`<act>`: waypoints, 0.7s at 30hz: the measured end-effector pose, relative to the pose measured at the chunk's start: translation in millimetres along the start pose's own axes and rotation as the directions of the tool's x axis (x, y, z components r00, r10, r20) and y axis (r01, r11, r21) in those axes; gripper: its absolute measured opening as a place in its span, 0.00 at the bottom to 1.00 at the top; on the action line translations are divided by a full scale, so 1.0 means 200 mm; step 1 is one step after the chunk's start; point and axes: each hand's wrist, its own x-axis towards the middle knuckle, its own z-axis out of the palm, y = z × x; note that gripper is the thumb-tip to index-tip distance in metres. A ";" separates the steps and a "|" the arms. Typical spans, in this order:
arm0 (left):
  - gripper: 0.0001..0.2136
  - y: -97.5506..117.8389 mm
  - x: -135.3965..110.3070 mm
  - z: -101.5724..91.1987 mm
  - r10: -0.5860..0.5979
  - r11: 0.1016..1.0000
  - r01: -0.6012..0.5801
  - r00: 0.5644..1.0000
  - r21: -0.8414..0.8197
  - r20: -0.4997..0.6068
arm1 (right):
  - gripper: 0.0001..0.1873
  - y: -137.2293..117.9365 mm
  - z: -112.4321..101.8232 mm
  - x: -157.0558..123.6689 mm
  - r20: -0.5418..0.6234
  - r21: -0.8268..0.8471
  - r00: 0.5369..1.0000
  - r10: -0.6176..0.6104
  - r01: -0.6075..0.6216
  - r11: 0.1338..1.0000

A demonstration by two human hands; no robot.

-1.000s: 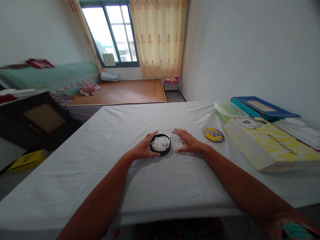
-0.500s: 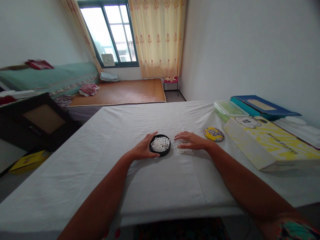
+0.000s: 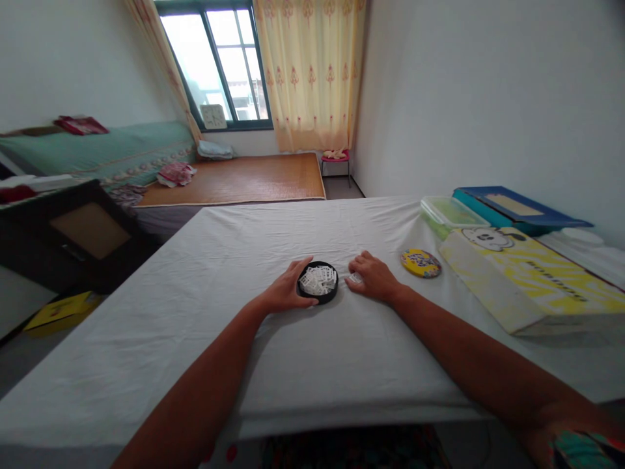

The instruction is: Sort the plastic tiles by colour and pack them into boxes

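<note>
A round black dish (image 3: 329, 299) stands on the white-clothed table (image 3: 205, 352), filled with a heap of small white openwork plastic pieces (image 3: 318, 280). Wrapped about the dish's left side is my left hand (image 3: 283, 293), thumb at the near rim and fingers at the far rim. Just right of the dish, my right hand (image 3: 375, 279) is closed with fingers curled over a bunch of similar white pieces (image 3: 355, 278); most of them are hidden by the fingers. Farther right lies a round yellow patterned tin or lid (image 3: 420, 263), apart from both hands.
At the right are a yellow-and-white box (image 3: 532, 280), a clear green-tinted container (image 3: 454, 215) and a blue box (image 3: 517, 207). A dark cabinet (image 3: 88, 228) stands left of the table. Beyond the table is a bed with a brown mat (image 3: 258, 176).
My right hand has gone from lying flat over the loose white pieces to curling its fingers around them. My left hand stays at the dish. The view has shifted slightly.
</note>
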 end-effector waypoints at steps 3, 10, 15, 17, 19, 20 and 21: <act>0.49 0.02 0.01 0.02 0.003 1.000 -0.003 1.000 0.000 0.002 | 0.12 -0.01 -0.01 -0.01 0.005 -0.045 1.000 0.022 -0.022 0.999; 0.49 0.04 0.01 0.06 0.019 1.000 -0.019 1.000 -0.008 0.001 | 0.14 -0.01 0.00 0.00 0.032 -0.069 0.989 0.141 -0.139 0.988; 0.49 0.04 0.02 0.07 0.032 0.999 -0.032 0.999 -0.008 -0.009 | 0.11 0.03 0.01 0.00 0.058 -0.078 0.983 0.173 -0.169 0.983; 0.50 0.05 0.02 0.08 0.033 0.999 -0.033 0.999 -0.011 -0.010 | 0.09 0.06 0.01 0.01 0.050 -0.086 0.981 0.185 -0.181 0.980; 0.50 0.05 0.03 0.09 0.030 0.999 -0.030 1.000 -0.013 -0.004 | 0.10 0.11 0.01 0.01 0.050 -0.079 0.974 0.220 -0.216 0.973; 0.50 0.05 0.03 0.09 0.030 0.999 -0.030 1.000 -0.014 -0.001 | 0.10 0.13 0.01 0.02 0.053 -0.068 0.969 0.240 -0.236 0.969; 0.50 0.05 0.03 0.09 0.031 0.999 -0.031 1.000 -0.015 0.000 | 0.10 0.15 0.00 0.02 0.050 -0.053 0.965 0.257 -0.255 0.966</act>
